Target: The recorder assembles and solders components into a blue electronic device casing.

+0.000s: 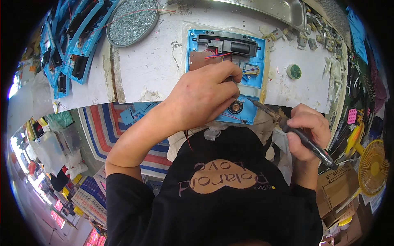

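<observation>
A blue plastic casing (259, 80) lies open on the bench, with a black grooved part, a brown circuit board (198, 60), red wires and a small round speaker (235, 107) inside. My left hand (209, 91) reaches over its middle with fingers curled together. Whatever they pinch is hidden beneath them. In my right hand (308, 130) is a soldering iron (305, 141) with a black handle and a stained metal barrel. Its thin tip is at the casing's lower right part, close to the speaker; whether it touches is unclear.
A round tray of small screws (133, 21) stands at the far left, near stacked blue casings (80, 53). A green-topped round item (294, 71) sits right of the casing. A metal tray (283, 10) and small parts line the back right. A yellow fan (372, 166) is at right.
</observation>
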The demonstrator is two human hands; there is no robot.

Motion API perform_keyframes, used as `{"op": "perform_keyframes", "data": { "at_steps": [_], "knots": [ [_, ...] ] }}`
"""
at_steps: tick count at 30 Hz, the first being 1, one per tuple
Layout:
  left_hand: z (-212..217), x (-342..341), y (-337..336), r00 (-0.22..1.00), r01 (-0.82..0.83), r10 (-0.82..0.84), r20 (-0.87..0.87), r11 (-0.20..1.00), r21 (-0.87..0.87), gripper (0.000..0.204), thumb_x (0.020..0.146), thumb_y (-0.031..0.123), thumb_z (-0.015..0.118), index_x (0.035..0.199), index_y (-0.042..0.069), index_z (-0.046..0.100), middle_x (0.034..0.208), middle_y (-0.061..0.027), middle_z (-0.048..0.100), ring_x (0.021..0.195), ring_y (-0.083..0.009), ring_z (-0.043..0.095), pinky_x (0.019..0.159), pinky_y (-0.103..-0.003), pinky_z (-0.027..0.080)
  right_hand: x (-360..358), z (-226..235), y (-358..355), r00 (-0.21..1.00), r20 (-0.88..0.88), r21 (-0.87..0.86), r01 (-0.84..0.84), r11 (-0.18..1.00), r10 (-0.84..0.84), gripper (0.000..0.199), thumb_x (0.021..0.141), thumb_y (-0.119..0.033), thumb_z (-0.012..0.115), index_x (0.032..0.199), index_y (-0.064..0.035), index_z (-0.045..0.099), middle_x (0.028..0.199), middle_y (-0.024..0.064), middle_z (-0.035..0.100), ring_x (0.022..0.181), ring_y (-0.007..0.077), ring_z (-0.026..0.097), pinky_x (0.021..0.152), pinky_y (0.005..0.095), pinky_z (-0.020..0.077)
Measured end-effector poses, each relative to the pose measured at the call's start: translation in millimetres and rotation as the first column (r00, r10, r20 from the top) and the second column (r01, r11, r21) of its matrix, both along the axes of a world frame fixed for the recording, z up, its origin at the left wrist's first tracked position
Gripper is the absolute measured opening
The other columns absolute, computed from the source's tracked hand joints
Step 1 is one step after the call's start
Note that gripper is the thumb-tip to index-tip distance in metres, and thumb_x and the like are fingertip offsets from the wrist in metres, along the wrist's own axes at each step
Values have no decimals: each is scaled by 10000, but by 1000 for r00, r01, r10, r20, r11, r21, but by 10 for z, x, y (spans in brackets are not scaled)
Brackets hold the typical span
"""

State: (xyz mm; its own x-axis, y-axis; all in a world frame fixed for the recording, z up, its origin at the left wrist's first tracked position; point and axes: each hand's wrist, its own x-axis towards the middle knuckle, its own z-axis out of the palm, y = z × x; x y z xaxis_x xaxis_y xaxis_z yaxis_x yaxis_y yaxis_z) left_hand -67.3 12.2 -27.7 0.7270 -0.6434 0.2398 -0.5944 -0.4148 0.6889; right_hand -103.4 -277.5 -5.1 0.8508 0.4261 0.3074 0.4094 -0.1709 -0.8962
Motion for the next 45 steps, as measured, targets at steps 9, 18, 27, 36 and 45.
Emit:
{"op": "perform_keyframes", "data": {
  "at_steps": [9, 18, 27, 36, 45],
  "knots": [
    [15, 9, 15, 999, 8, -9, -45, 1000, -24, 172, 748, 24, 784, 895, 56, 701, 1082, -97, 631, 889, -281, 666, 751, -364, 550, -18, -14, -34, 1000, 12, 6, 21, 1000, -21, 257, 710, -62, 737, 952, -1, 679, 601, 37, 497, 513, 163, 484, 483, 279, 353],
    [39, 1, -26, 1000, 14, -14, -9, 1000, 27, 193, 721, 22, 789, 886, 70, 700, 1085, -93, 636, 898, -282, 668, 751, -369, 553, -13, 10, -4, 999, 29, -3, -15, 1000, 15, 235, 732, -82, 747, 946, -11, 681, 625, 53, 548, 509, 175, 490, 469, 287, 354],
    [73, 24, -37, 999, 48, -49, 12, 996, 80, 206, 716, 32, 790, 888, 74, 684, 1092, -88, 636, 938, -292, 666, 754, -380, 559, -31, -5, 32, 999, 7, -57, -45, 997, 45, 242, 707, -65, 753, 938, -22, 694, 675, 67, 615, 520, 201, 517, 484, 308, 389],
    [50, 54, -29, 996, 77, -79, 50, 995, 58, 216, 712, 46, 799, 893, 70, 684, 1095, -89, 637, 920, -295, 668, 742, -381, 561, -14, 2, 78, 999, -12, -101, -37, 994, 36, 258, 686, -47, 749, 938, -35, 695, 696, 68, 641, 532, 203, 533, 494, 315, 410],
    [30, 40, -25, 995, 75, -79, 65, 995, 58, 201, 723, 48, 794, 890, 69, 684, 1096, -86, 641, 906, -294, 668, 730, -378, 561, -48, 46, -73, 998, -60, -44, -7, 999, 4, 254, 722, -110, 763, 947, -17, 688, 663, 70, 584, 524, 192, 520, 488, 298, 380]
  ]
}}
